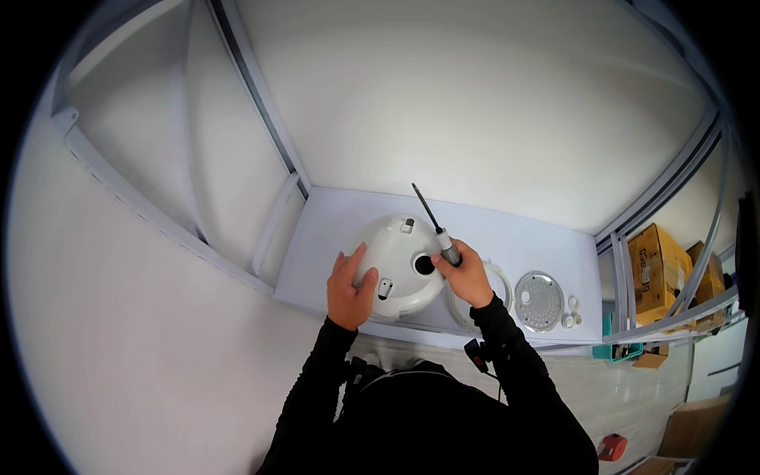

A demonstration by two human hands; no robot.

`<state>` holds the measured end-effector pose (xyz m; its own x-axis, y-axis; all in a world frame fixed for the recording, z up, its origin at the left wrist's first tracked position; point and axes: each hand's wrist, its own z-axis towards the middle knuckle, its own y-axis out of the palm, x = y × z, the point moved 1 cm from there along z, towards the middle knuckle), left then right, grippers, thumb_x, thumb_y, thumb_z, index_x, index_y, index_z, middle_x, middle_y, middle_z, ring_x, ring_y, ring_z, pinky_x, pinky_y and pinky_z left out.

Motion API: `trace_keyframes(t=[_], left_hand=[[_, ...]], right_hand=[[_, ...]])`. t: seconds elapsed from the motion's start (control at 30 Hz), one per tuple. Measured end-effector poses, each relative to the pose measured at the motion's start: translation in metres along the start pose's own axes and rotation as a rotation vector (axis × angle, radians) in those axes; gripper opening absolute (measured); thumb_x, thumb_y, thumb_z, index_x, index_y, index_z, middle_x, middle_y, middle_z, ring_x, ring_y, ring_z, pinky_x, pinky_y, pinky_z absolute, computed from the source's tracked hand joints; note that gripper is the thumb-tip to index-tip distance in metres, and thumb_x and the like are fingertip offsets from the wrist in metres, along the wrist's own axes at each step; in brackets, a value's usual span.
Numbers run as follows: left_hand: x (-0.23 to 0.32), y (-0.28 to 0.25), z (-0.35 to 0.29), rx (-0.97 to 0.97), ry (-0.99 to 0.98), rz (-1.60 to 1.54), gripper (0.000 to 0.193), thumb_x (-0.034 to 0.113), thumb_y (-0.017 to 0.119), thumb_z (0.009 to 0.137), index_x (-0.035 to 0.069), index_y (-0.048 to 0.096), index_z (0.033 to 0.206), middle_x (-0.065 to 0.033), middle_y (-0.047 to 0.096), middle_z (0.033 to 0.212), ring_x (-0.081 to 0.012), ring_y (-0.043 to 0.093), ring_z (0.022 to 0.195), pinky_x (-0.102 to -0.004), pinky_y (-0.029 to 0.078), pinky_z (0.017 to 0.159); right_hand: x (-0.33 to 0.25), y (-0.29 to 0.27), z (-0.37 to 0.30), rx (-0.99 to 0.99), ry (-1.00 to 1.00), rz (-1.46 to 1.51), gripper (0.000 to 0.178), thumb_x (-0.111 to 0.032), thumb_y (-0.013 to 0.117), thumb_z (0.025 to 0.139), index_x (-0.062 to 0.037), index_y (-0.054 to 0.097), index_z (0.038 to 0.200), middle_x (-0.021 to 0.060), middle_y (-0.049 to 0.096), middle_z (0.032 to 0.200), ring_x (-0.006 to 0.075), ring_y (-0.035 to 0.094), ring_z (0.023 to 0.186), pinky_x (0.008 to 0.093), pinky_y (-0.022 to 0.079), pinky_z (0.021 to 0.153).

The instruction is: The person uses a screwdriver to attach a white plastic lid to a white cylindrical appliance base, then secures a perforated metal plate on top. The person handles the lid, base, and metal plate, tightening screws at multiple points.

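Note:
A white dome-shaped housing (393, 261) lies on the shelf, with a dark round hole on its right part and two slotted recesses. My left hand (352, 289) rests on the housing's left side, its fingers spread. In my right hand (465, 273), closed around the grey and white handle, is a screwdriver (431, 214); its dark shaft slants up and to the left over the housing's right edge. The right thumb reaches close to the dark hole. Partly covered by the right hand and wrist, a white ring (507, 289) lies beside the housing.
Right of the ring lies a round grey disc (540, 301) with small holes. Several small white parts (570, 317) sit next to it. Metal frame posts (265, 103) stand around the shelf (317, 218). Beyond the right side are cardboard boxes (657, 273), a teal basket (617, 351) and a red object (612, 447).

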<state>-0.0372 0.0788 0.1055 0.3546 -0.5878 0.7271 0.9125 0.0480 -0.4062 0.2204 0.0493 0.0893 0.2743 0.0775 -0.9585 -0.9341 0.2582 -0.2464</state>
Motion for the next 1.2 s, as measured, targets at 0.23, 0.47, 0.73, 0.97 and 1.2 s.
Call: trace_keyframes(t=[0.23, 0.47, 0.73, 0.97, 1.2], left_hand=[[-0.001, 0.011, -0.005, -0.042, -0.115, -0.123, 0.046, 0.010, 0.065, 0.094, -0.001, 0.059, 0.138, -0.0132, 0.070, 0.099, -0.0319, 0.067, 0.100, -0.0597, 0.024, 0.121], [0.001, 0.018, -0.002, -0.073, -0.140, -0.087, 0.046, 0.013, 0.065, 0.094, 0.000, 0.060, 0.138, -0.0106, 0.067, 0.094, -0.0313, 0.066, 0.093, -0.0613, 0.024, 0.120], [0.001, 0.021, 0.000, -0.112, -0.139, 0.075, 0.046, 0.020, 0.065, 0.094, 0.001, 0.060, 0.136, -0.0116, 0.066, 0.097, -0.0345, 0.064, 0.094, -0.0645, 0.027, 0.116], [0.003, 0.022, 0.005, -0.149, -0.165, 0.121, 0.048, 0.024, 0.063, 0.096, 0.002, 0.059, 0.138, -0.0125, 0.066, 0.101, -0.0351, 0.063, 0.098, -0.0663, 0.025, 0.116], [0.008, 0.021, 0.008, -0.139, -0.131, 0.148, 0.047, 0.025, 0.062, 0.097, 0.001, 0.059, 0.137, -0.0130, 0.066, 0.101, -0.0366, 0.063, 0.096, -0.0694, 0.023, 0.115]], right_hand=[[0.000, -0.008, -0.001, -0.027, 0.039, 0.180, 0.028, -0.017, 0.074, 0.096, -0.0008, 0.067, 0.119, -0.0018, 0.062, 0.088, 0.0081, 0.054, 0.081, 0.0266, 0.047, 0.075], [0.006, -0.007, 0.003, 0.004, 0.006, 0.235, 0.036, -0.020, 0.079, 0.092, 0.0007, 0.065, 0.117, -0.0022, 0.062, 0.086, 0.0083, 0.054, 0.079, 0.0266, 0.048, 0.076], [0.000, -0.002, 0.006, -0.108, -0.165, -0.035, 0.029, -0.018, 0.079, 0.088, 0.0038, 0.061, 0.093, 0.0108, 0.054, 0.067, 0.0207, 0.049, 0.063, 0.0301, 0.050, 0.078], [-0.006, 0.003, 0.005, -0.026, -0.086, 0.002, 0.028, -0.018, 0.077, 0.088, 0.0036, 0.060, 0.090, 0.0110, 0.055, 0.066, 0.0195, 0.046, 0.061, 0.0335, 0.047, 0.067], [-0.008, -0.007, 0.004, -0.047, 0.093, 0.061, 0.027, -0.019, 0.077, 0.091, 0.0012, 0.066, 0.105, 0.0019, 0.062, 0.076, 0.0127, 0.054, 0.070, 0.0313, 0.047, 0.068]])
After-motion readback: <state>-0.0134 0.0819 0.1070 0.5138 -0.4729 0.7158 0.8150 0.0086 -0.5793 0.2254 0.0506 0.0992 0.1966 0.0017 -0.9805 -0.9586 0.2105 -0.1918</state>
